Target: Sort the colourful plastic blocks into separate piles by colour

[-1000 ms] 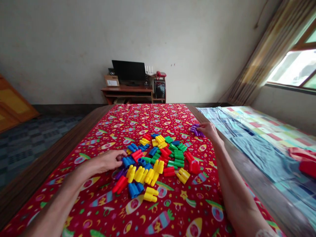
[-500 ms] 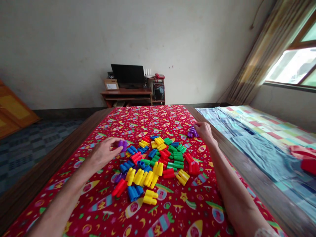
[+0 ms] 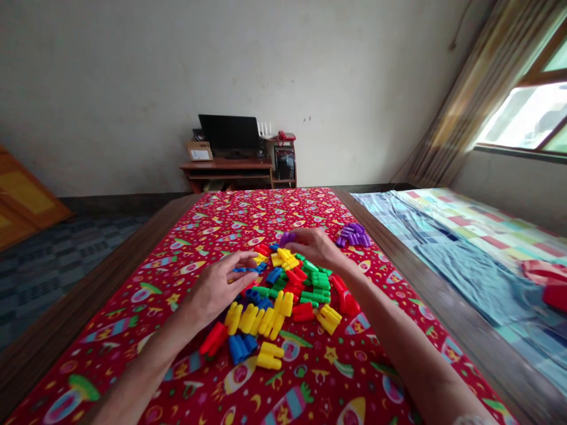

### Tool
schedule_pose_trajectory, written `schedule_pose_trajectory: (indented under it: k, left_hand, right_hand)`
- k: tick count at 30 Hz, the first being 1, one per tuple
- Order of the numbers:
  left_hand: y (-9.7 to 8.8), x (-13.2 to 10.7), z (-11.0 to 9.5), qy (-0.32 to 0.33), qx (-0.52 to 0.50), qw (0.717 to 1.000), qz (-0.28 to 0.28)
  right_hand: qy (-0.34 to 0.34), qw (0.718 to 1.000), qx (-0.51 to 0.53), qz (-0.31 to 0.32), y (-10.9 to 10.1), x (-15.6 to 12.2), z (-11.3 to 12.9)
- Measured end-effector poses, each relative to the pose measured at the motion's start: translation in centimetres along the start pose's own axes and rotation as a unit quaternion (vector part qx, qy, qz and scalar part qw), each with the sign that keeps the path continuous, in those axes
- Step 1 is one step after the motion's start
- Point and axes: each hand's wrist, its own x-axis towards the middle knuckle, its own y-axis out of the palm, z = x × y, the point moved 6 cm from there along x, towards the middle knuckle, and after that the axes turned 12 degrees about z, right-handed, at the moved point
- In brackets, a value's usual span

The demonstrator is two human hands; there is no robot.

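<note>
Plastic building blocks [image 3: 248,319] lie heaped in yellow, red, green, blue and purple.

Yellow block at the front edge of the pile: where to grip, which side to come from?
Pinch the yellow block across its two joined tubes, coming from above on the near side. It lies flat at the pile's front edge, with open red cloth before it. The blue block crowds its left end, so keep off that end.
</note>
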Motion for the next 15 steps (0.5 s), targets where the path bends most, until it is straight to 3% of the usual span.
schedule_pose_trajectory:
  k: [2,4,6,10,15]
  left_hand:
    - [-1.4,-0.4,0.9,-0.026,0.091,0.994,0.046]
    - [-2.6,-1.1,2.5,-0.073,0.164,0.978,0.103]
    - [-3.5,-1.7,4.1,-0.125,0.205,0.961,0.135]
    - [-3.7,-2.1,6.1,-0.182,0.268,0.935,0.142]
    - [-1.5,-2.1,7.3,-0.158,0.259,0.937,0.176]
  right_hand:
    - [0.089,0.991,-0.044,-0.089,-3.9,-1.1,-3.9]
    - [0.200,0.957,-0.128,-0.165,-7.5,-3.1,-8.1]
    - [0.283,0.924,-0.168,-0.195,-10.0,-5.3,-11.9]
    - [0.352,0.900,-0.154,-0.206,-11.5,-8.0,-16.9]
    - [0.390,0.873,-0.166,-0.239,-11.4,-8.8,-18.1]
